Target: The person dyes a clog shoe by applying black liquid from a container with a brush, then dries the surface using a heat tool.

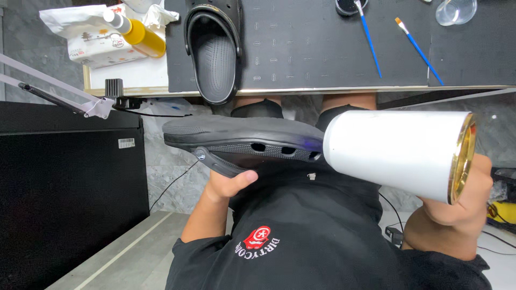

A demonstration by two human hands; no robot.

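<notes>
My left hand [228, 185] grips a black clog shoe [242, 142] from below, holding it sole-up over my lap. My right hand [462, 207] is wrapped around the handle of a white hair dryer [395, 153] with a gold rear rim; its nozzle points at the clog's toe end, almost touching it. A second black clog [214, 51] lies on the black mat [301, 59] on the table, its heel hanging over the near edge.
Two blue-handled paintbrushes [370, 37] [419, 51], a small dark jar [349, 6] and a clear cup [456, 11] sit on the mat. A yellow bottle [140, 33] and tissue pack [97, 45] lie at left. A white lamp arm [54, 86] clamps to the table edge. A black cabinet [70, 182] stands left.
</notes>
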